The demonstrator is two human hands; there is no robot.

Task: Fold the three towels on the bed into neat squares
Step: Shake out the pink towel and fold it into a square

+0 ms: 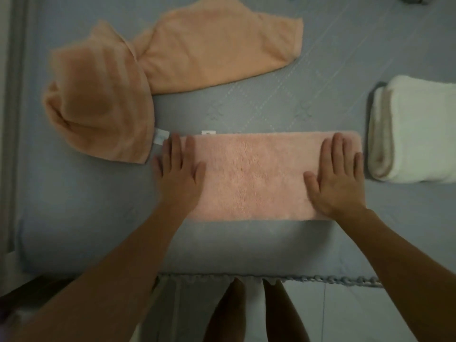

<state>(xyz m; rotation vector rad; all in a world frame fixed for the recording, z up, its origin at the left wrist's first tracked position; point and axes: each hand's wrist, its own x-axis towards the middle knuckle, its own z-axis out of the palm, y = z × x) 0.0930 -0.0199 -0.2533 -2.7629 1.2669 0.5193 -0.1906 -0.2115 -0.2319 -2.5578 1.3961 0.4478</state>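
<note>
Left hand: the left hand (179, 169) lies flat, fingers straight and spread, palm down on the left end of the pink towel (254, 176); its outer fingers reach past the towel's edge onto the bed (81, 218). It grips nothing.

Right hand: the right hand (336, 178) is flat too, fingers straight, pressing the towel's right end, the fingertips close to its far corner. Nothing is pinched or held.

Step in hand: by my reckoning the second towel is mid-fold, already brought to a long strip and being smoothed flat under both palms.

Next move: I'd say one end has to be pinched at its corners and carried across to meet the other, edges matched, perhaps twice over, to make a square.

Pink towel: a long, even rectangle lying crosswise near the bed's front edge, fluffy, its edges fairly straight, with a small white tag (208, 132) peeping out at the far side.

White towel: the white towel (417, 133) sits just right of the pink one, folded into a thick stack and apparently finished; part of it runs out of view.

Peach towel: the peach towel (158, 70) lies farther back and left, rumpled and twisted, one end bunched, not yet folded; a white label (160, 138) shows at its near corner.
</note>
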